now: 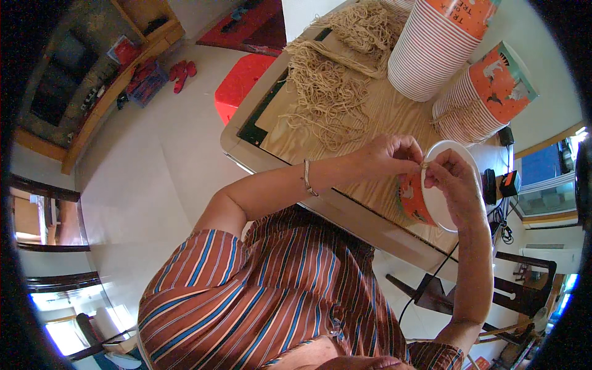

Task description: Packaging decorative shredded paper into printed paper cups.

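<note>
An orange printed paper bucket (pixel 414 200) with a white inside lies tilted at the table's near right edge, its mouth turned to the right. Both my hands meet at its rim. My left hand (pixel 394 154), with a silver bangle on the wrist, pinches a small tan bit of twine (pixel 424 165) at the rim. My right hand (pixel 455 179) reaches across the mouth, its thumb and fingers closed at the same spot on the twine. How the twine passes through the rim is hidden by my fingertips.
Loose tan twine (pixel 327 92) lies in heaps on the wooden table (pixel 382 126). Beyond the bucket stand a tall stack of paper buckets (pixel 425 55) and a shorter stack (pixel 475 102). Black cables and adapters (pixel 509 184) are at the right edge; a red stool (pixel 243 80) is at the left.
</note>
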`<state>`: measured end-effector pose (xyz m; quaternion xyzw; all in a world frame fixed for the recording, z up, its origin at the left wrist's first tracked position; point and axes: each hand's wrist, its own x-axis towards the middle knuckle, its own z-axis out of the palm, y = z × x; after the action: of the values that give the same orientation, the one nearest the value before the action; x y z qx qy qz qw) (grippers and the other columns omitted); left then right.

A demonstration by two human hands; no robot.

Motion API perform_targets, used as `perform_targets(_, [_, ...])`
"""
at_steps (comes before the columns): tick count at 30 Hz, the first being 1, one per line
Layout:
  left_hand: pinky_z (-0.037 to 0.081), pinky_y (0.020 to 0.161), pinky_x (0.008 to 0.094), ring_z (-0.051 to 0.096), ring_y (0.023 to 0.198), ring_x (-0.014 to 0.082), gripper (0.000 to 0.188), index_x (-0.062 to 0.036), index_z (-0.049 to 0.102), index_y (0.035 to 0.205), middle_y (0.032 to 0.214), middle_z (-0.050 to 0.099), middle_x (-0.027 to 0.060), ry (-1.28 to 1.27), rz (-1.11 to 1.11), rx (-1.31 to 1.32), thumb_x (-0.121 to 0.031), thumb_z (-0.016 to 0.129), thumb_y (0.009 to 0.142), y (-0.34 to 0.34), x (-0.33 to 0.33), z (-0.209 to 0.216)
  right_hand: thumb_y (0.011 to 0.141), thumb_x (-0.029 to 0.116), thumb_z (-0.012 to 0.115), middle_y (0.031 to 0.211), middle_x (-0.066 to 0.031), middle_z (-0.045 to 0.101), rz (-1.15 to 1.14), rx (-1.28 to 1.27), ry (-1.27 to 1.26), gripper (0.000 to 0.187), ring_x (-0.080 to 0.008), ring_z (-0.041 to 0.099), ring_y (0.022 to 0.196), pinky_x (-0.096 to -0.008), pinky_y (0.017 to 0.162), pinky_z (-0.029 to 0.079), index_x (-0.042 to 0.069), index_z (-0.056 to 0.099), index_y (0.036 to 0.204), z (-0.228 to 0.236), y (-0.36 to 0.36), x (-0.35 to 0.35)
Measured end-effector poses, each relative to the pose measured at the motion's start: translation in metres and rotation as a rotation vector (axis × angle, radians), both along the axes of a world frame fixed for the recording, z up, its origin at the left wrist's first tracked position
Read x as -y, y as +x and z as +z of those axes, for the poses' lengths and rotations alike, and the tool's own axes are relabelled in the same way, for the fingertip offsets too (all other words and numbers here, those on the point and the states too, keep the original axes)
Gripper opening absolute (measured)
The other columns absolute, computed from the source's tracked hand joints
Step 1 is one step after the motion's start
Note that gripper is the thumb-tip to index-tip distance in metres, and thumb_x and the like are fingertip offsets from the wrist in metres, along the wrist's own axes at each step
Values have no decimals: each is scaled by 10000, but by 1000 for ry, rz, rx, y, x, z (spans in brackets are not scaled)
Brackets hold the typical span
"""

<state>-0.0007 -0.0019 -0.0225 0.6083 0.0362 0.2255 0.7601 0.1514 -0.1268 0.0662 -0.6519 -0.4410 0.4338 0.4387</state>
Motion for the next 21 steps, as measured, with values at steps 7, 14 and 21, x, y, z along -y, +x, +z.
perform_targets(7, [496,711,263,586,794,96,163,-19,570,978,847,630,31,56,114,-22,-101,654,864,-7,8,3,882,122,617,746,-14,587,-10,-23,-3,93,-103,563,699,-242,695,450,42,581,851,-3,0,0])
perform_targets(14, [479,672,236,541,753,63,127,-57,548,970,832,572,-17,-12,334,83,-142,621,911,-4,35,-17,889,123,605,759,-24,585,13,14,53,104,-112,570,706,-261,708,469,32,561,869,-6,-5,2])
perform_targets(21, [464,664,233,506,736,57,103,-60,523,983,820,537,-14,2,364,-18,-134,576,935,-14,37,10,895,130,593,765,-25,583,-58,-28,53,105,-114,563,701,-258,699,463,41,562,849,-7,0,5])
